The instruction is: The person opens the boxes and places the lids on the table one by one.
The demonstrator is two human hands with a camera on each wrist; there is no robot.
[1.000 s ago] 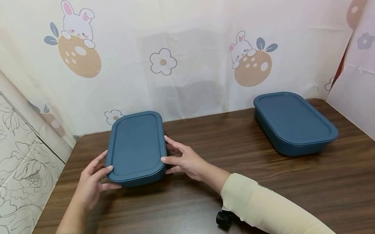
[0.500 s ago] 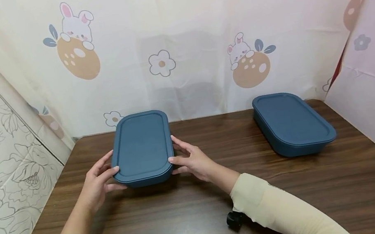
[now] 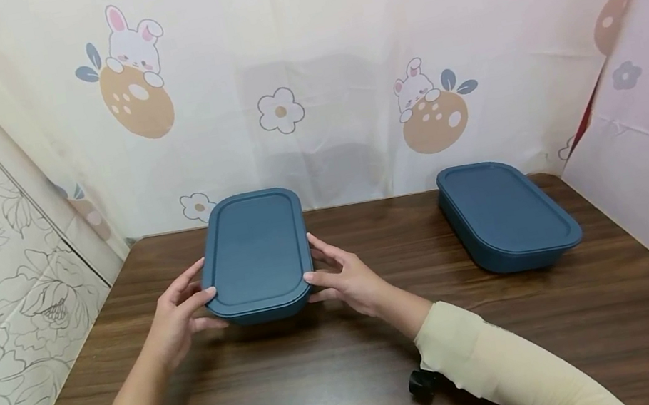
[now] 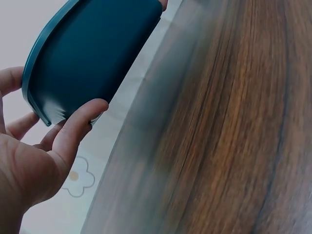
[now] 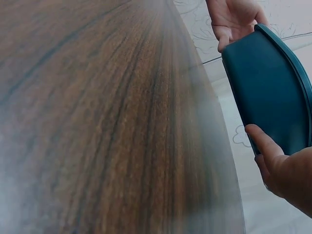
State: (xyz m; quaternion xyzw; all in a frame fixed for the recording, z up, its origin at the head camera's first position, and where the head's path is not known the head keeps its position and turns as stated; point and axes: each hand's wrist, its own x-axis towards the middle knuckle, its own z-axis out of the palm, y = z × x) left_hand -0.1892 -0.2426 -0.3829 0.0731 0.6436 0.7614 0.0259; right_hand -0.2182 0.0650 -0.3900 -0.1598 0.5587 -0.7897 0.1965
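Observation:
A dark blue lidded lunch box (image 3: pixel 257 247) is held between both hands at the back left of the table, raised off the wood. My left hand (image 3: pixel 178 319) grips its left side near the front corner, thumb on the lid's edge in the head view. At the opposite front corner my right hand (image 3: pixel 355 284) grips the right side in the same way. Both wrist views show fingers bent around the box (image 4: pixel 92 53), with backdrop visible between its underside and the table. The lid stays on.
A second matching blue lidded box (image 3: pixel 508 210) rests at the back right of the brown wooden table (image 3: pixel 329 375). A printed curtain (image 3: pixel 327 71) hangs along the table's back edge, with patterned panels at both sides.
Both hands have carried the held box to the right, along the back of the table. The second box has stayed where it was.

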